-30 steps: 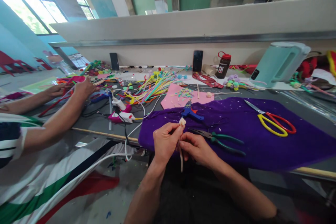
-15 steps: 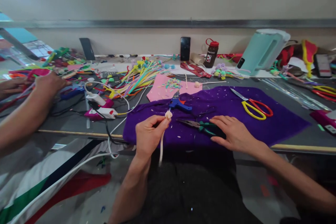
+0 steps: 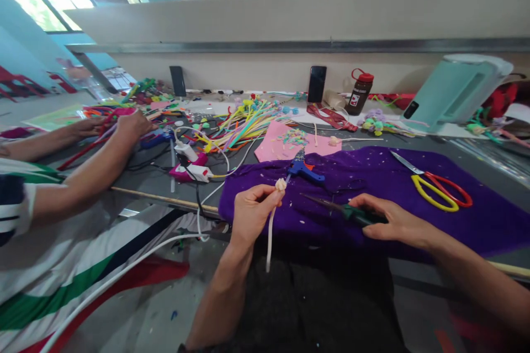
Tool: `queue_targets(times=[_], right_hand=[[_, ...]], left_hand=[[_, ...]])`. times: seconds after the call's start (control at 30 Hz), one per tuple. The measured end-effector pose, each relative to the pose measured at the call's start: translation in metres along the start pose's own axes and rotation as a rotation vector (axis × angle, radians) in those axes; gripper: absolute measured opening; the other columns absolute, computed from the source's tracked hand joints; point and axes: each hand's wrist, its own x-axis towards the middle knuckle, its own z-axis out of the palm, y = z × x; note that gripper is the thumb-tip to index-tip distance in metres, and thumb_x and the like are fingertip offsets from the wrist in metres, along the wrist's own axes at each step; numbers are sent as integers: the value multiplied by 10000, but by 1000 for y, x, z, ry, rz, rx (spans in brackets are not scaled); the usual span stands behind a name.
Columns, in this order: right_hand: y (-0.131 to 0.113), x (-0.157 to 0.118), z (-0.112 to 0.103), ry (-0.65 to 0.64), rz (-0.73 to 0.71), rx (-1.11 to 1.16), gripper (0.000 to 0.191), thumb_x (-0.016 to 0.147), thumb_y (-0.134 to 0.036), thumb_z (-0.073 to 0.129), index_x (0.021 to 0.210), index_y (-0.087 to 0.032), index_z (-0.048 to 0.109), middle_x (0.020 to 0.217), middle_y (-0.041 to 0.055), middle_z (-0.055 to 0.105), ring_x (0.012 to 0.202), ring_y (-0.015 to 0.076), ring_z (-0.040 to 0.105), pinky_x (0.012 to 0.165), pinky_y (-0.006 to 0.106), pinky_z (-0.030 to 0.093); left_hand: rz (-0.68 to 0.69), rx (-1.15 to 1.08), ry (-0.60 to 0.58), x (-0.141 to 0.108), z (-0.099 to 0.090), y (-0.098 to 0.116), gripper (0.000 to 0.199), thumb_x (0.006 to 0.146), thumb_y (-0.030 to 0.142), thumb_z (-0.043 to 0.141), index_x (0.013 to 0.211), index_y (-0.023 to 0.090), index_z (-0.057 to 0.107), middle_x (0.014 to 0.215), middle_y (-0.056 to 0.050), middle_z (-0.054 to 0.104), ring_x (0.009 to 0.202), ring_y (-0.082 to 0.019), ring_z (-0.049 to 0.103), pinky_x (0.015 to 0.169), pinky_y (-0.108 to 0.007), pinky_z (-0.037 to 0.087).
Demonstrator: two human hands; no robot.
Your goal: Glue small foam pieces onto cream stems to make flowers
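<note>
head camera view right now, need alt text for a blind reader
A person's left hand pinches a cream stem with a knobbly tip, while their right hand grips green-handled pliers over purple cloth. A blue glue gun and red-and-yellow scissors lie on it. Another person's hands show at left.

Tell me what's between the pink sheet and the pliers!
The head view shows a blue glue gun on purple cloth between the pink sheet and the pliers.
</note>
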Motion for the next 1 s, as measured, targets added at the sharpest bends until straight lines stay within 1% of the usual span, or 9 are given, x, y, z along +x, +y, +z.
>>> queue_targets(times=[0.07,0.13,0.23,0.33,0.43,0.57,0.7,0.83,1.0], right_hand=[[3,-9,4,23,-22,201,507,692,-382,581,1147,-208,438,1080,77,540,947,220,528,743,313,433],[5,-16,12,60,-26,302,564,675,-411,606,1164,-226,396,1074,83,528,918,211,529,708,295,434],[5,-21,21,50,-52,321,435,682,-408,617,1040,-234,440,936,47,532,785,172,516,645,268,419],[0,-21,23,12,-130,243,234,705,-389,608,813,-204,513,893,37,523,785,171,500,692,284,410],[-6,-21,21,0,-188,154,191,731,-363,585,683,-183,540,900,50,529,824,186,507,748,309,404],[-13,-24,22,46,-200,46,142,708,-294,606,655,-177,545,1006,69,502,907,210,504,778,324,411],[-16,-29,27,94,-201,-119,100,674,-215,605,643,-175,519,1077,66,463,938,207,494,776,311,422],[-15,-30,30,144,-200,-221,97,655,-201,600,636,-179,508,1091,58,458,932,203,501,772,308,433],[-13,-29,31,176,-206,-249,93,654,-188,602,642,-182,510,1088,48,455,928,197,507,776,308,435]], left_hand=[[-22,-38,-12,-1,0,0,191,678,341,640,647,155,671,526,10,603,458,-87,483,444,-205,349],[-51,-74,-41,-1,1,1,196,674,340,645,622,152,665,515,9,595,442,-79,464,429,-202,333],[-92,-119,-75,-2,3,3,186,666,331,657,603,156,656,500,18,587,424,-69,445,421,-197,320],[-97,-102,-79,-4,5,4,183,666,329,660,599,159,651,495,27,582,425,-65,441,425,-193,317],[-59,-13,-70,-5,7,3,190,672,335,650,613,154,662,507,19,590,455,-79,470,442,-197,332],[37,149,-52,-8,10,3,203,696,350,613,660,161,680,553,7,620,511,-102,512,493,-209,373],[139,288,-18,-12,13,5,198,717,348,592,664,178,679,556,14,617,510,-96,506,501,-207,372],[232,365,5,-16,13,6,183,737,331,581,655,189,663,561,19,609,500,-89,504,507,-206,370],[319,431,21,-19,14,5,153,752,299,577,681,197,667,580,22,615,514,-82,521,525,-203,374]])
